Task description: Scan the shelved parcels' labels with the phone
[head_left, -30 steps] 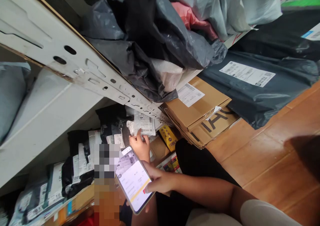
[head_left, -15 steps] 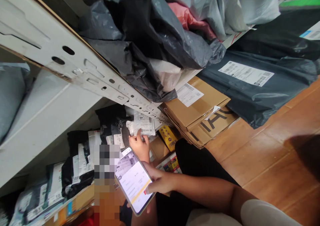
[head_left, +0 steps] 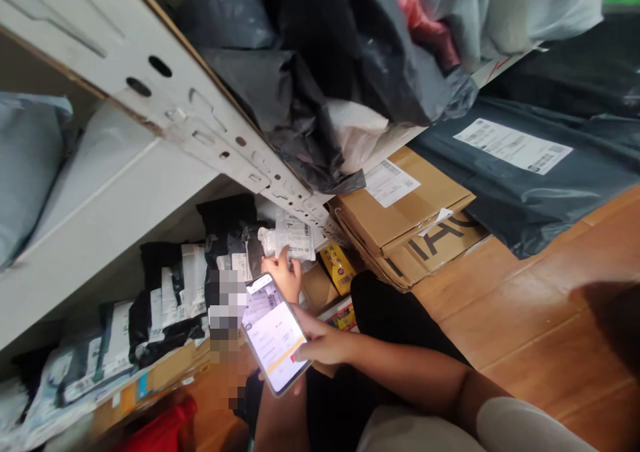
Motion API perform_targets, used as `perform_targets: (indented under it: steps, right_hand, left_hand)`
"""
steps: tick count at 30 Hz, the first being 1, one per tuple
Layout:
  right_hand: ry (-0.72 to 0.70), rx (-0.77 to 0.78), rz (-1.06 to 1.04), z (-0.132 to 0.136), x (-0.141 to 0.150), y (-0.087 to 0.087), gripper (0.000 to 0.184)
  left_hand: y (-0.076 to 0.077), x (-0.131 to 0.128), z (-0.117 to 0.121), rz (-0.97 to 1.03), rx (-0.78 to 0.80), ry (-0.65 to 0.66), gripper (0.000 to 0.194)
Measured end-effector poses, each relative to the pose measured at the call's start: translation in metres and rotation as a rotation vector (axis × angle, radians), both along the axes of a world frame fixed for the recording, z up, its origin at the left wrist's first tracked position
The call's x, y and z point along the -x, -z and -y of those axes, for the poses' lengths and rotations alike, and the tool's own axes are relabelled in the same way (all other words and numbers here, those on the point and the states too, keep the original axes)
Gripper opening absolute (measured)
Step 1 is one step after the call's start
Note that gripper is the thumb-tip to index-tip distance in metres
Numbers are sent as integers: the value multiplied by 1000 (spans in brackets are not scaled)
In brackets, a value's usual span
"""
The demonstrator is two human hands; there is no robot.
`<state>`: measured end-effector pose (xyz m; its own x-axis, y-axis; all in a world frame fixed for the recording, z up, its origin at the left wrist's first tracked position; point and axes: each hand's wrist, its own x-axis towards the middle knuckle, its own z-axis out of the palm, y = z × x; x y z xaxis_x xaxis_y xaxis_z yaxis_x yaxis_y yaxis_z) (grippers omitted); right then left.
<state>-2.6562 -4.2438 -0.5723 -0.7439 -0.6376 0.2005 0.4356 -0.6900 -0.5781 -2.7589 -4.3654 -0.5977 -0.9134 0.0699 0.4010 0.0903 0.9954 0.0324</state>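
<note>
My right hand is closed around a smartphone, its thumb lying near the lower right of the lit screen. The screen shows a camera picture of a label at the top and a white page with a yellow bar below. Beyond the phone, my left hand reaches to a small clear plastic packet with a printed white label. Its fingers are apart and touch the packet's near edge; the phone hides part of the wrist and forearm.
Bagged parcels stand in a row on the low shelf. A perforated metal shelf beam slants overhead, with dark plastic bags beside it. Cardboard boxes, a yellow box and a large dark parcel lie nearby on the right.
The view has shifted slightly, so the phone, hands and packet sit a little higher and further right. The phone's grip and my left fingers at the packet look the same.
</note>
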Motion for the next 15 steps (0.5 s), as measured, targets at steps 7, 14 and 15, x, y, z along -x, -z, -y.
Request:
perform_targets:
  steps: [7, 14, 15]
  right_hand:
    - [-127, 45, 162, 0, 1, 6, 92]
    - [-298, 170, 235, 6, -5, 16, 103]
    - [-325, 184, 237, 5, -7, 16, 104]
  left_hand:
    - [-18, 7, -6, 56, -23, 11, 38]
    - [-27, 10, -15, -48, 6, 156, 23]
    - [-25, 4, -14, -32, -9, 154, 24]
